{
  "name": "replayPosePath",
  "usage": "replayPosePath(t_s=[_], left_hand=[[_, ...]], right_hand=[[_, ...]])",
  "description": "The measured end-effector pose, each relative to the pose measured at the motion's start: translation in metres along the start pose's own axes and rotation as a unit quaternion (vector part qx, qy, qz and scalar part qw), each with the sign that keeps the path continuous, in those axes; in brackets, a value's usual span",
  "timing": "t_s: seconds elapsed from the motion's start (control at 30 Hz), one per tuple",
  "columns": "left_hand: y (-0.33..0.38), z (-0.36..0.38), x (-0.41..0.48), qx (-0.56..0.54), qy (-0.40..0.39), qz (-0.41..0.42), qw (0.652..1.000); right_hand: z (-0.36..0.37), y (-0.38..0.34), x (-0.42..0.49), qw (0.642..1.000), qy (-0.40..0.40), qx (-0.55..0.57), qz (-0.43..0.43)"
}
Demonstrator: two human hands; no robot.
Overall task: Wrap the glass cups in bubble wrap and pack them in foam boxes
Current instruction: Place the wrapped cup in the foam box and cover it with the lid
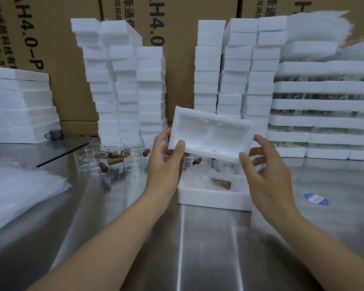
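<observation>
Bubble-wrapped glass cup [206, 179], wooden handle showing through the wrap, lies in the open foam box base [212, 199] on the steel table [198, 248], near centre. Foam lid [210, 135] is held in the air just above it, hollow side tilted toward the camera, probably so the recess can be lined up with the base before closing. Left hand [166, 158] pinches the lid's left end, thumb on the near rim, fingers behind. Right hand [267, 173] pinches the right end the same way. A grip at both ends should hold the light, ragged-edged foam level. Step in hand looks like capping this box. Unwrapped glass cups [114, 158] wait behind and to the left, bubble wrap sheets [19, 190] lie far left, and foam box stacks [126, 80] line the back.
</observation>
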State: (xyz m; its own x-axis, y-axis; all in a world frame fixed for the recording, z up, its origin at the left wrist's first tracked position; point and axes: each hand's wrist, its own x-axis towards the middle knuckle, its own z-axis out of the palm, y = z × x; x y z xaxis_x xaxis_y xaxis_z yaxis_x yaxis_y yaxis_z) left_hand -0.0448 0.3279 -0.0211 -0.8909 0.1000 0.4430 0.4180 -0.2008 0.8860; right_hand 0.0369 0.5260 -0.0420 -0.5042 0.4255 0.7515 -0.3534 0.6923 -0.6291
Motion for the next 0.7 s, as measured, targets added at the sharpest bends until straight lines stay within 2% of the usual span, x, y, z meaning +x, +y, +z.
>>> replayPosePath(t_s=[0.17,0.3,0.4,0.7], left_hand=[[0.006,-0.002,0.003,-0.027,0.023,-0.043,0.998],[0.003,-0.001,0.002,-0.042,0.036,-0.071,0.996],[0.0,-0.003,0.005,-0.048,0.039,-0.083,0.995],[-0.013,-0.002,0.005,-0.014,0.012,-0.082,0.996]], right_hand=[[-0.004,-0.006,0.003,0.993,0.055,0.097,0.031],[-0.002,-0.009,0.001,0.989,0.046,0.132,0.051],[-0.001,-0.007,0.002,0.982,0.034,0.155,0.098],[-0.002,-0.006,0.002,0.983,-0.011,0.098,0.156]])
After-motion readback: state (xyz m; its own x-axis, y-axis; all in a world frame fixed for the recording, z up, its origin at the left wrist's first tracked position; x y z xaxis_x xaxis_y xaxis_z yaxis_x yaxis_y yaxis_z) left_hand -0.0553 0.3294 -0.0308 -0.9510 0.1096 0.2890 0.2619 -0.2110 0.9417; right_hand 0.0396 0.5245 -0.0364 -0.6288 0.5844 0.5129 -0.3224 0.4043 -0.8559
